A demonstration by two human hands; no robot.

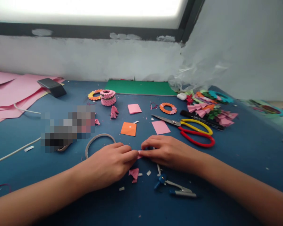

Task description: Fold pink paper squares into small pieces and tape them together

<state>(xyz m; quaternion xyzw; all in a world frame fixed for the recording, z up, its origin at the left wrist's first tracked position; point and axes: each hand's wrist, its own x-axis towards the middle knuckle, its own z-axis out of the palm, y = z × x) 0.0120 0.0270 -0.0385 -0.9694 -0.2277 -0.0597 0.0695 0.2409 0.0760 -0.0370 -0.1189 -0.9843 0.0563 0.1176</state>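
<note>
Left hand (115, 161): fingertips pinching pink paper piece (139, 154), between hands | right hand (168, 152): fingertips gripping same piece | far: orange paper square (128, 129) | far right: red-and-yellow-handled scissors (178, 123) | near right: drawing compass (162, 178)

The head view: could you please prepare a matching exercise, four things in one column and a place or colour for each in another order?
1. Small pink paper piece
2. Scissors
3. Drawing compass
4. Green sheet

A. Partly yellow, partly red
B. At the back of the table, by the wall
C. Between the left hand and the right hand
D. Blue and silver

Pairs: 1-C, 2-A, 3-D, 4-B
</note>
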